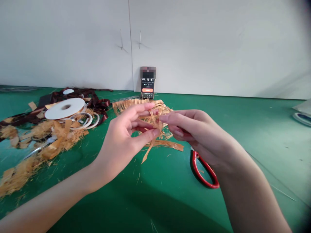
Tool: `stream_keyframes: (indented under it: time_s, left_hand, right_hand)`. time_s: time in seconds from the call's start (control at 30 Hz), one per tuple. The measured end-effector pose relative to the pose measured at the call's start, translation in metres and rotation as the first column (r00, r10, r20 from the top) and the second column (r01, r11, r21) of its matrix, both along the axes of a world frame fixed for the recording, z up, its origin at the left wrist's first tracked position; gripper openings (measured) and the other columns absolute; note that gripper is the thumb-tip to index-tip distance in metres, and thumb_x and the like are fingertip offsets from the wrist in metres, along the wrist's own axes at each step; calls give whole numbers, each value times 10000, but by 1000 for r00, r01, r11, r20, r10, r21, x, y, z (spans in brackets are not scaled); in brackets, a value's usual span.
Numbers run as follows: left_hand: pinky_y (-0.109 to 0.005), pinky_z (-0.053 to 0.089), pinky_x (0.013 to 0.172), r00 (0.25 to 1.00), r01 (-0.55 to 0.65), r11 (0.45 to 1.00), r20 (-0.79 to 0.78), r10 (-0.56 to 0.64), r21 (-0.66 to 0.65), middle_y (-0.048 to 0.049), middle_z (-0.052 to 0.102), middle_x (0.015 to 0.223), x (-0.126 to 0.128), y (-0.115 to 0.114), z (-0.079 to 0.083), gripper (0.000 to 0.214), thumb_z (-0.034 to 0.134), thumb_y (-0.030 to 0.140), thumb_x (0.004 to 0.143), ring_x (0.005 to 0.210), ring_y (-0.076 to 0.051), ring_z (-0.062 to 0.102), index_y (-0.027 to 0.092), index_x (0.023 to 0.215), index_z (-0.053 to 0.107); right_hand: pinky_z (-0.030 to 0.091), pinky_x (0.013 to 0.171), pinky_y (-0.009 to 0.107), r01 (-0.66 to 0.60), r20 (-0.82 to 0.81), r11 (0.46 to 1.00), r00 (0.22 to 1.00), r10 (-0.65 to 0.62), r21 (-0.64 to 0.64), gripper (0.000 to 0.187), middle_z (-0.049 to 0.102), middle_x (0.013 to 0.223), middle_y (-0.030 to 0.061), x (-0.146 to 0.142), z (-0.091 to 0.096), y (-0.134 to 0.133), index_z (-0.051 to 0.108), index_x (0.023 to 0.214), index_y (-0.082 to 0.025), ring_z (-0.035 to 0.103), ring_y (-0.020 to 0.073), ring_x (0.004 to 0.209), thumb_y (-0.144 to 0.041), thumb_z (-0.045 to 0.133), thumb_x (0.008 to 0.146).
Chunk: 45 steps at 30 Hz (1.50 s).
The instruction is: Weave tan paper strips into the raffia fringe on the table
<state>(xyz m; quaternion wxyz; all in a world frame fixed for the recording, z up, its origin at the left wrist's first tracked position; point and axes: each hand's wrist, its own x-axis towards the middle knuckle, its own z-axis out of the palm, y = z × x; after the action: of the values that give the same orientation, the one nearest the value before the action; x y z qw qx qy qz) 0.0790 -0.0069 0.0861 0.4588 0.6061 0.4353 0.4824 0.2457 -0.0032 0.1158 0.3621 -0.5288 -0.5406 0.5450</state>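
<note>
Between my two hands is a thin tan fringed ribbon strip point(154, 142), one pointed end hanging down. My left hand point(126, 132) pinches it between thumb and fingers. On the other side, my right hand point(187, 124) has its fingertips closed at the same strip; the exact grip is partly hidden. Behind the hands lies a pile of tan fringed ribbon point(121, 105), and a flat bundle of tan strips point(172, 145) rests just below it. Red-handled scissors point(206, 181) lie under my right wrist, their blades hidden.
A phone point(147, 85) showing a timer leans against the white wall point(206, 45). At left on the green table point(116, 204) are a white spool point(65, 108), dark brown ribbon point(97, 105) and tan frayed scraps point(60, 142). A white roll point(302, 118) sits at far right.
</note>
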Motion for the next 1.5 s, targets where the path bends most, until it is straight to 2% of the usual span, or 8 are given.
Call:
stream_keyframes:
  time_s: [0.13, 0.37, 0.57, 0.73, 0.93, 1.23, 1.37, 1.5]
  left_hand:
    - [-264, 585, 736, 999, -12, 1000, -31, 12, -8, -15, 664, 1178, 1, 0, -1, 437, 746, 221, 742, 881, -178, 682, 280, 1158, 625]
    - [-253, 586, 709, 1000, -19, 1000, -7, 19, -11, -19, 653, 1213, -1, 0, -1, 470, 758, 237, 733, 830, -164, 682, 276, 1178, 611]
    - [-243, 590, 719, 1000, -25, 1000, 12, 24, 2, 1, 646, 1217, -1, 1, -4, 438, 751, 220, 746, 793, -130, 678, 281, 1156, 610]
    - [-268, 613, 707, 997, -55, 998, 58, 54, 24, -16, 635, 1220, -1, 2, -6, 440, 749, 178, 738, 758, -127, 680, 249, 1148, 607]
    - [-275, 619, 695, 997, -42, 998, 72, 39, 41, -14, 635, 1209, 0, 2, -8, 450, 740, 145, 735, 732, -122, 677, 257, 1148, 602]
    - [-284, 608, 705, 992, -56, 998, 117, 51, 39, -17, 605, 1247, 0, 5, -11, 503, 724, 127, 734, 733, -114, 659, 274, 1190, 567]
    - [-302, 594, 717, 986, -45, 999, 164, 43, 9, -20, 605, 1134, 0, 8, -14, 518, 708, 128, 727, 752, -123, 646, 278, 1190, 531]
    - [-310, 565, 727, 990, -86, 994, 105, 92, -61, -24, 531, 1094, 2, 15, -23, 487, 706, 159, 713, 762, -124, 620, 262, 1154, 527]
  right_hand:
    - [198, 466, 276, 63, 15, 998, 998, -62, -9, 243, 368, 528, -58, 1, -2, 0, 573, 601, -174, 274, 65, 488, -284, 660, 799]
    - [214, 476, 285, 56, -11, 998, 998, -56, 12, 439, 327, 516, -58, 2, -2, 1, 380, 490, -187, 269, 66, 488, -293, 621, 840]
    - [187, 449, 271, 56, 42, 998, 998, -56, 3, 237, 353, 503, -64, 6, -2, 3, 636, 606, -165, 272, 54, 470, -297, 676, 799]
    - [206, 439, 260, 51, 46, 999, 998, -50, -10, 285, 366, 486, -63, 7, -2, 4, 629, 550, -175, 275, 51, 453, -330, 690, 781]
    - [233, 439, 255, -3, 58, 1000, 998, 4, -22, 112, 409, 471, -63, 6, -3, 4, 740, 682, -193, 297, 60, 452, -290, 717, 733]
    - [288, 465, 246, -14, 75, 999, 997, 18, -52, 153, 512, 609, -25, 5, -2, 2, 679, 711, -182, 382, 67, 511, -318, 669, 781]
    - [447, 690, 285, -160, 117, 986, 979, 164, -49, 201, 655, 907, 21, 2, -5, 3, 660, 882, -208, 581, 146, 811, -368, 695, 765]
    - [447, 744, 303, -344, 200, 934, 913, 357, -99, 84, 638, 870, 22, 0, -18, 9, 602, 819, -182, 585, 155, 834, -265, 597, 830]
